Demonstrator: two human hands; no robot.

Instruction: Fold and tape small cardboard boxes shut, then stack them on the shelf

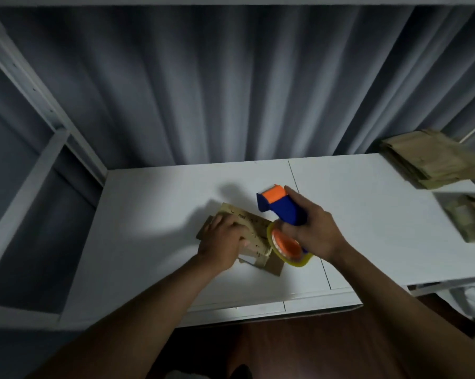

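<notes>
**Tape poised at the box's near end**

Now the left hand [223,240] presses the small cardboard box [254,242] flat on the white table [367,214] — its long axis runs away leftward. Right hand [311,228] grips the tape dispenser [283,209], roll touching the box's near-right end.

One small cardboard box [251,236], one tape dispenser [283,214], two stacks of flattened cardboard [433,160], two hands [222,239]
</notes>
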